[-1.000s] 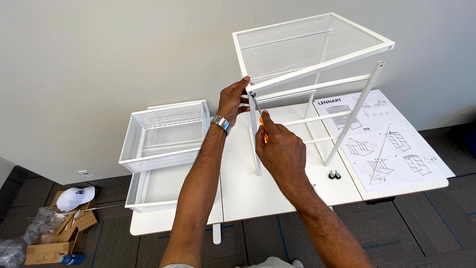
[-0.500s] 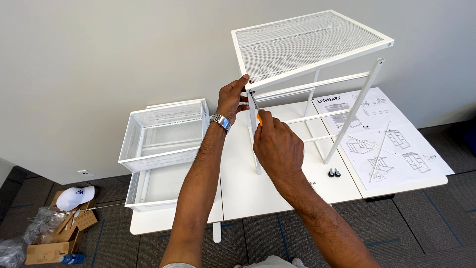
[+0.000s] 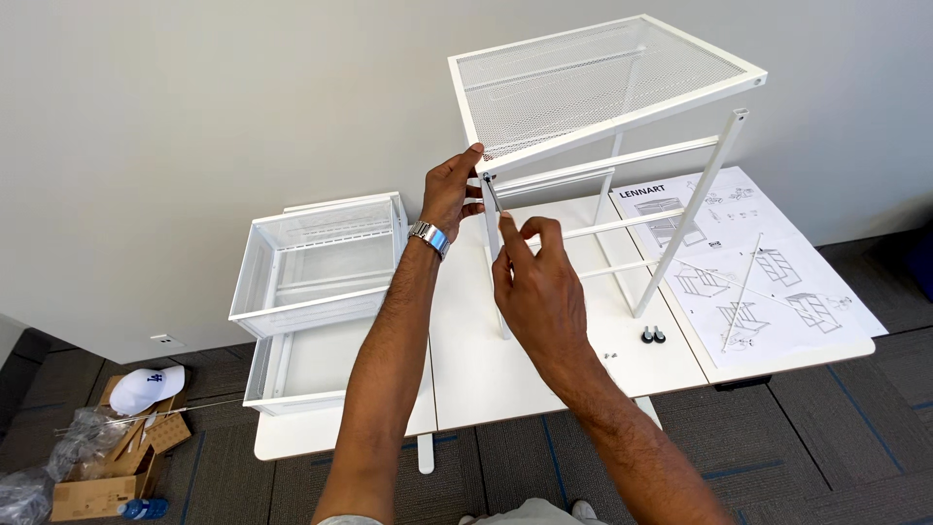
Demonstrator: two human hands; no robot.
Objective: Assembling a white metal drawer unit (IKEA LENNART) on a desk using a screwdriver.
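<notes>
A white metal frame with a mesh top panel [image 3: 603, 78] stands tilted on the white table [image 3: 505, 379]; one leg [image 3: 690, 214] slants down to the right. My left hand [image 3: 449, 190], with a silver wristwatch [image 3: 428, 236], pinches the frame's near left corner. Just below it, my right hand [image 3: 535, 292] grips a screwdriver. The thin shaft [image 3: 493, 194] points up into that corner, and the handle is hidden in my palm.
Two white mesh drawers [image 3: 321, 258] are stacked at the table's left end. An instruction sheet [image 3: 768, 272] lies on the right, with two small black casters [image 3: 651, 336] and loose screws [image 3: 610, 356] near it. On the floor at left are a cardboard box [image 3: 97, 476] and a white cap [image 3: 146, 387].
My right hand has turned slightly on the screwdriver, and its orange handle no longer shows. The left hand stays on the frame corner.
</notes>
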